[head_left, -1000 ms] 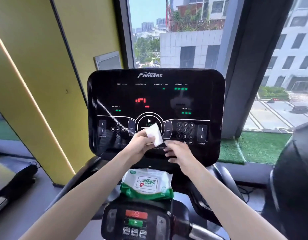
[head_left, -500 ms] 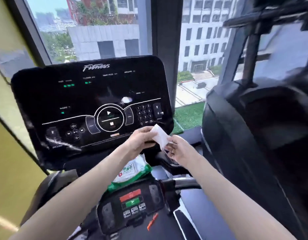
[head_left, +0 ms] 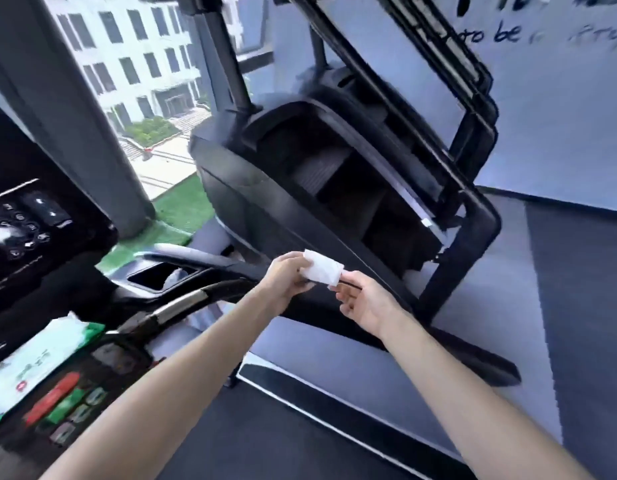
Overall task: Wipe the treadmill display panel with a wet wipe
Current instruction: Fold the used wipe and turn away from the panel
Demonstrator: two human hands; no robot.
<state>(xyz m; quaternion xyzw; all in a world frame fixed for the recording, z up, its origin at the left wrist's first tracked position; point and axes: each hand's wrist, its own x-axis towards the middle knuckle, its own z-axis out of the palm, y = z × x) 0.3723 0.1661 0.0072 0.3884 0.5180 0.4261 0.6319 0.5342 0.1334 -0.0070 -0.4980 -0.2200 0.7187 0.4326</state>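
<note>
The wipe (head_left: 322,271) is off the display panel (head_left: 54,174), now far left of the left hand (head_left: 286,280) gripping it; the right hand (head_left: 364,303) pinches its corner, probably refolding.

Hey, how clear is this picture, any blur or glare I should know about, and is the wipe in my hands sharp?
In the head view, motion blur smears the wall lettering and the wipes pack; a white glare spot sits on the display panel; the window is bright but readable; the wet wipe, left hand and right hand are sharpest.
</note>
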